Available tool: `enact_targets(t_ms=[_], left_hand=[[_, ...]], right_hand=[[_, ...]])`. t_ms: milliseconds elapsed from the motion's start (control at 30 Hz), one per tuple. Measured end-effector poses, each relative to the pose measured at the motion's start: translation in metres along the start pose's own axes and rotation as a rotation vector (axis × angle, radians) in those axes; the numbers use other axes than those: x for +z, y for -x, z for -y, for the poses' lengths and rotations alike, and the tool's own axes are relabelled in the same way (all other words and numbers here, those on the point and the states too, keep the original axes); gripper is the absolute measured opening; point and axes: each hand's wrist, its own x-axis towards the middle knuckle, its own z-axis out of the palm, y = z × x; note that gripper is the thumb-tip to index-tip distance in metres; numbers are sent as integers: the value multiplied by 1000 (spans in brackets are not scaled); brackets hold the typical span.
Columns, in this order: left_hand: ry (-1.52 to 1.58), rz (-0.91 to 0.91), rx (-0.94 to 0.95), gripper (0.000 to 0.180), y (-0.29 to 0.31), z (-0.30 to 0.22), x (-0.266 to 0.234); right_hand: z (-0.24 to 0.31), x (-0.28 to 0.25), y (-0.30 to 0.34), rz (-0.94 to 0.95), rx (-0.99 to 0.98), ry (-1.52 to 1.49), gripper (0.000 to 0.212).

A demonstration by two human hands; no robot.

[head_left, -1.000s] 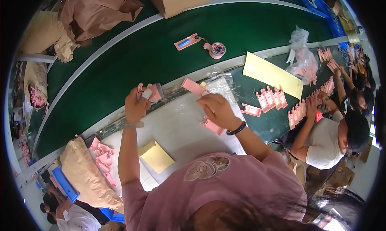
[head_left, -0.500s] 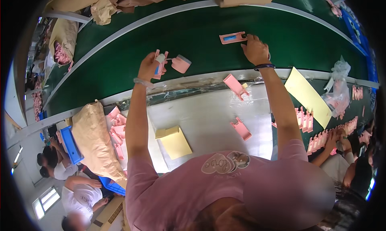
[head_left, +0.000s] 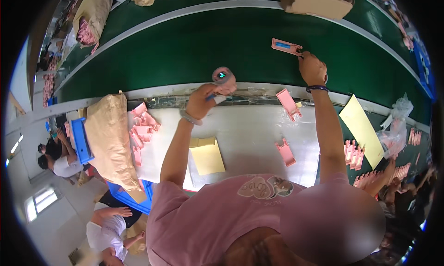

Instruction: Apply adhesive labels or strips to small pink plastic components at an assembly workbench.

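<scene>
On the green belt, my right hand [head_left: 313, 70] pinches the near end of a pink plastic housing [head_left: 276, 49]. A long blue piece [head_left: 287, 46] lies in that housing's recess. My left hand [head_left: 201, 101] is closed around a pink plastic assembly. Its round pink head [head_left: 224, 76] has a dark centre with a green glint; the rest is mostly behind my fingers, where a bit of blue and white shows. Two more pink housings lie on the pale worktop: one [head_left: 288, 103] at the belt's edge, another [head_left: 285, 153] nearer me.
A yellow folded card [head_left: 207, 159] lies on the worktop, with loose pink parts [head_left: 144, 127] and brown paper [head_left: 107, 136] to the left. At right are a yellow sheet [head_left: 362, 127], a clear bag [head_left: 397, 118] and rows of pink housings [head_left: 354, 155]. A cardboard box [head_left: 319, 6] stands beyond the belt.
My left hand has come right and nearer, turning the pink assembly so its round head faces up. My right hand now pinches the housing's end. The whole view has shifted somewhat.
</scene>
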Motion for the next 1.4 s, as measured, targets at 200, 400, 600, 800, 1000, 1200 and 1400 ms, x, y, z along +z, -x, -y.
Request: enact_targets(t_ms=[200, 400, 600, 800, 1000, 1200, 1400], left_hand=[[-332, -52, 44, 37, 19, -7, 32], [-234, -240, -14, 34, 25, 6, 35], [-300, -306, -32, 22, 27, 19, 42], [-172, -278, -147, 19, 25, 22, 44], [-102, -289, -183, 18, 25, 15, 45], [-36, -296, -195, 16, 27, 9, 43], [-225, -303, -102, 15, 27, 13, 42]], right_hand=[[-4, -24, 23, -130, -56, -291, 16], [14, -88, 83, -172, -104, -885, 13], [9, -117, 161, -75, 26, -1002, 16], [20, -124, 208, 54, 80, -1181, 15], [27, -123, 218, 99, 58, -1169, 14], [35, -122, 217, 139, 39, -1199, 14], [37, -121, 215, 162, 22, -1195, 15]])
